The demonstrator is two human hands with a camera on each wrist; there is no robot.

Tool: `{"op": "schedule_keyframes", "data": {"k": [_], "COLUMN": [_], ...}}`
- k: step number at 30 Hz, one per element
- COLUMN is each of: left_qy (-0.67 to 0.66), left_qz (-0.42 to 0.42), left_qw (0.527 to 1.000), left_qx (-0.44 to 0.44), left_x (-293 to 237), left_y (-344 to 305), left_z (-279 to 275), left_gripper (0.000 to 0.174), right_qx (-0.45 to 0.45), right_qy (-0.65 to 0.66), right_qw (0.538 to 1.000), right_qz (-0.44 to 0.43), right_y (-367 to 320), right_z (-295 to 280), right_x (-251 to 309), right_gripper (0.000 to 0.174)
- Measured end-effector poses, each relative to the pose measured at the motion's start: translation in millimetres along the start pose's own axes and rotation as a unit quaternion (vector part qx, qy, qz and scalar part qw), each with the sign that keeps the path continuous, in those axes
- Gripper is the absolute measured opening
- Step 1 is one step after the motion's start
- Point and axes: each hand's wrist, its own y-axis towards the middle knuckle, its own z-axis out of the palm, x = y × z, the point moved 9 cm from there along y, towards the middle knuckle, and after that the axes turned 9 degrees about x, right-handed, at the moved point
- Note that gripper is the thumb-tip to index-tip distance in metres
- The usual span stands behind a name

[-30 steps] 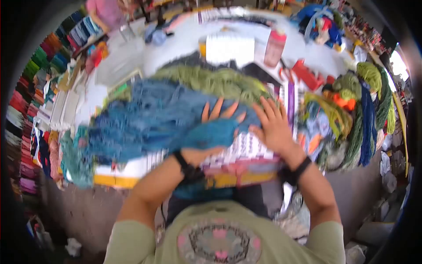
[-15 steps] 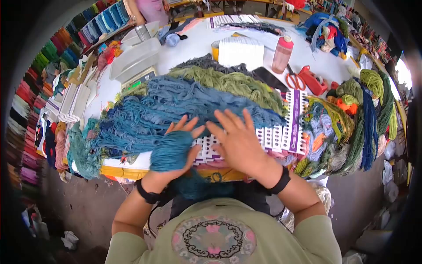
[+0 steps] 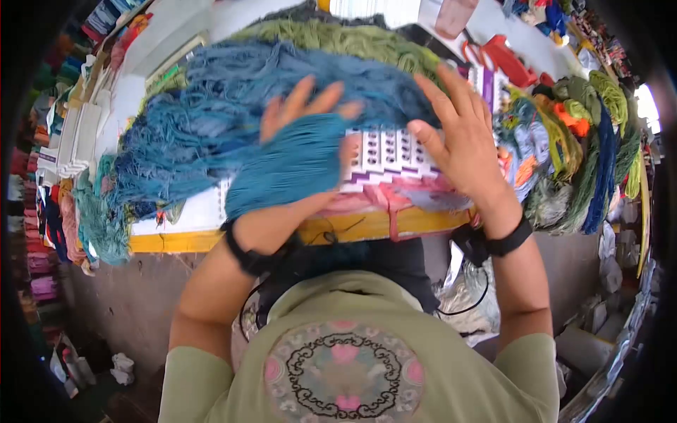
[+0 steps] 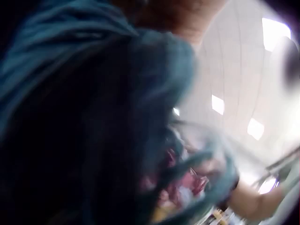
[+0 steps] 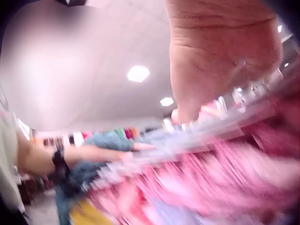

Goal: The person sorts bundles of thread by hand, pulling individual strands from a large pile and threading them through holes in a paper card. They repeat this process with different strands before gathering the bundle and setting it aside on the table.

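A thick band of teal yarn (image 3: 285,166) is wound around the palm and back of my left hand (image 3: 305,106). Its fingers are spread and reach over the front of a large tangled blue yarn pile (image 3: 233,99). My right hand (image 3: 462,141), fingers extended and thumb apart, is over the pile's right end, beside overlapping white hole-punched cards (image 3: 391,146). Pink and lilac threads (image 3: 416,201) hang from these cards along the table's front. In the left wrist view, blurred teal yarn (image 4: 159,70) covers most of the hand. The right wrist view shows my palm (image 5: 220,56) above the cards.
Olive yarn (image 3: 338,42) lies behind the blue pile. To the right are a red tool (image 3: 509,60), scissors and heaped skeins (image 3: 557,151). White card stacks (image 3: 74,141) stand at left. The table's yellow front edge (image 3: 190,242) runs before my body.
Half a second ago my right hand was over the middle of the cards; it has moved right. My left hand, still yarn-wrapped, has moved forward over the blue pile. The head view has tilted down.
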Motion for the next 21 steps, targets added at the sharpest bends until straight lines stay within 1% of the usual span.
{"op": "schedule_keyframes", "data": {"k": [1,2,4,5,6,7,8,9,10,11,12,13,14,15,16,18,19,21], "left_qy": [-0.036,-0.099,0.003,-0.034,-0.039,-0.073,-0.100,-0.085,-0.211,-0.183,-0.164,-0.201,-0.289,-0.295,-0.270,-0.234,-0.225,-0.177], "left_qz": [0.076,0.045,-0.015,0.058,0.056,0.080,0.107,0.077,0.088,0.086,0.100,0.134,0.104,0.101,0.104,0.081,0.084,0.021], "left_qw": [0.996,0.994,0.999,0.998,0.997,0.993,0.987,0.988,0.967,0.970,0.976,0.967,0.948,0.945,0.952,0.966,0.968,0.984], "left_qx": [-0.003,0.019,0.040,0.012,0.024,0.050,0.060,0.100,0.116,0.133,0.106,0.080,0.086,0.102,0.099,0.071,0.067,0.004], "left_x": [-9.1,-13.8,-23.4,-41.3,-45.4,-49.9,-53.5,-54.5,-53.8,-53.6,-53.0,-47.8,-44.4,-42.7,-37.4,-24.1,-19.2,-0.7], "left_y": [0.7,2.2,21.6,27.5,22.0,23.8,37.7,43.4,39.1,39.5,31.8,18.0,7.9,-0.7,-11.2,-24.0,-27.1,-31.9], "left_z": [34.3,66.1,69.4,31.8,48.4,75.9,88.2,87.3,64.0,45.7,37.5,24.3,8.4,-2.7,-4.4,-27.8,-39.9,-65.3], "left_gripper": [0.041,0.040,0.043,0.048,0.048,0.064,0.082,0.074,0.073,0.075,0.064,0.054,0.047,0.045,0.042,0.040,0.040,0.038], "right_qx": [0.034,0.059,0.109,0.024,0.027,0.048,0.056,0.082,0.104,0.074,0.042,0.042,0.054,0.038,0.036,0.053,0.043,0.030], "right_qy": [0.027,-0.054,0.032,-0.014,-0.040,-0.051,-0.072,-0.048,-0.025,-0.011,0.004,0.049,0.078,0.105,0.094,0.106,0.107,0.184], "right_qw": [0.999,0.996,0.993,0.999,0.998,0.997,0.995,0.994,0.992,0.995,0.998,0.997,0.995,0.994,0.995,0.993,0.993,0.978], "right_qz": [-0.031,-0.049,0.014,0.018,0.038,0.043,0.042,0.054,0.063,0.061,0.054,0.036,0.029,0.003,-0.002,-0.022,-0.025,-0.095], "right_y": [-6.3,-15.3,-13.4,-16.6,-25.2,-35.8,-31.6,-29.6,-37.3,-40.4,-44.6,-45.0,-45.6,-48.5,-47.4,-37.3,-27.4,-10.9], "right_z": [27.9,48.8,13.0,-17.2,2.6,16.5,19.5,16.5,7.7,-9.5,-22.6,-33.3,-33.9,-26.8,-18.9,-10.5,-14.3,-27.4], "right_x": [-10.1,-20.3,-42.0,-47.6,-70.6,-81.4,-92.3,-95.1,-90.3,-77.9,-61.1,-43.2,-28.4,-17.1,-5.7,20.4,34.7,73.7], "right_gripper": [0.058,0.058,0.059,0.057,0.057,0.056,0.056,0.056,0.057,0.058,0.059,0.060,0.059,0.058,0.059,0.058,0.058,0.057]}}
